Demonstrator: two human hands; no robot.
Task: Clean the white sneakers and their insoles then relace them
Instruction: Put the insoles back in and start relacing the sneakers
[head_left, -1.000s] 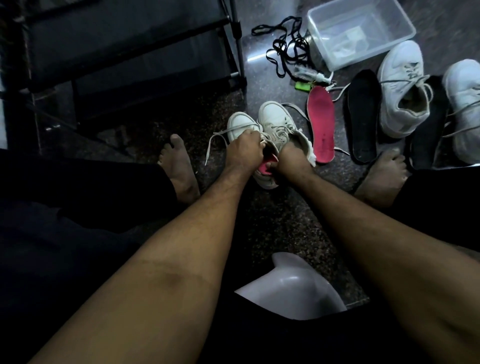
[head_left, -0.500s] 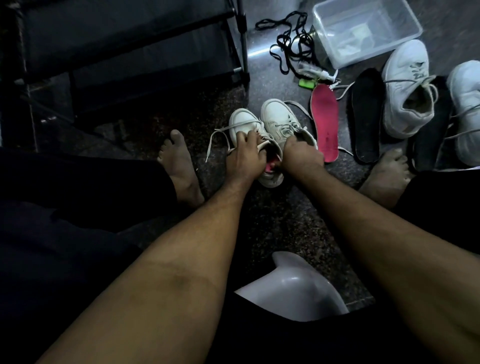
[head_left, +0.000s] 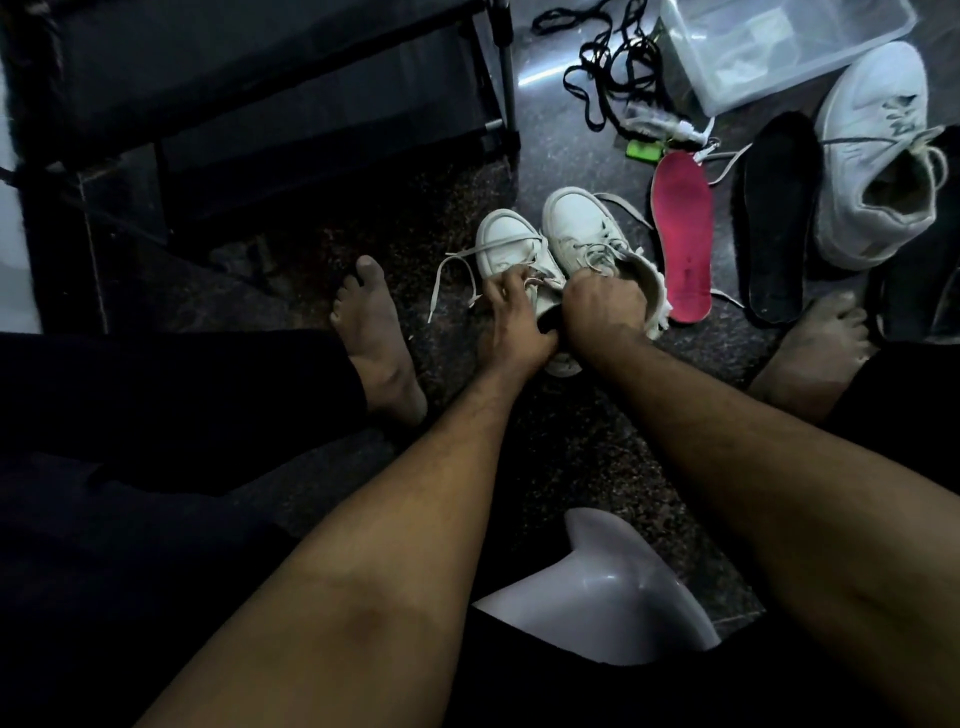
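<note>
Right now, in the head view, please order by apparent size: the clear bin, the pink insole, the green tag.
1. Clear bin, although cut off by the frame
2. Pink insole
3. Green tag, clearly smallest

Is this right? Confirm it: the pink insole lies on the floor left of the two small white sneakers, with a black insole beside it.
Not quite. In the head view the pink insole lies right of the two small white sneakers, not left. The black insole is beside it.
</note>
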